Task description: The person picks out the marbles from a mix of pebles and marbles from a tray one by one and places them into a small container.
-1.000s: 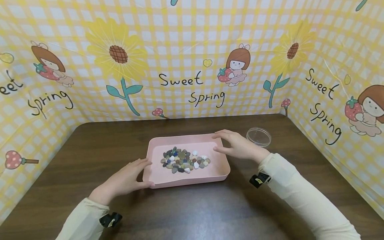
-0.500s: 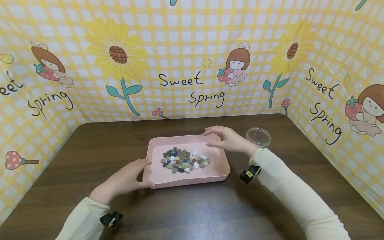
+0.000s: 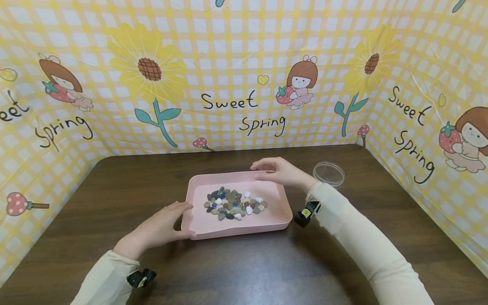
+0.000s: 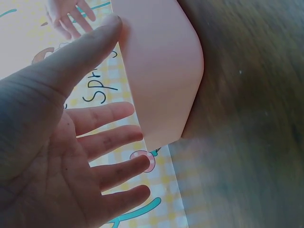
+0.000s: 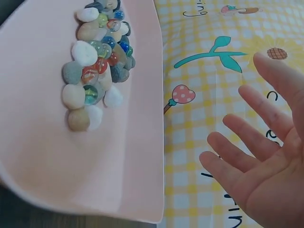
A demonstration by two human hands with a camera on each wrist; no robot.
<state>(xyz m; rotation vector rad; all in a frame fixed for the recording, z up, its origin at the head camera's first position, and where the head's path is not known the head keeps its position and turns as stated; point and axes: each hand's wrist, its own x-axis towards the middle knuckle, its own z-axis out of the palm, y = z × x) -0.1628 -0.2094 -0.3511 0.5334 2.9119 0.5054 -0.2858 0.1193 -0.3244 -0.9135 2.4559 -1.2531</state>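
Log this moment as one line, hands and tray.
left hand: at left end of pink tray | right hand: near tray's far rim, holding nothing | pebbles, marbles: in tray

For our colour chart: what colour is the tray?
The tray is pink, best seen in the head view.

Pink rectangular tray [image 3: 198,220], pebbles [image 3: 230,198] and marbles [image 5: 90,75] inside

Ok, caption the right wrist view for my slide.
Stones and marbles clustered in a pink tray, with the right hand nearby.
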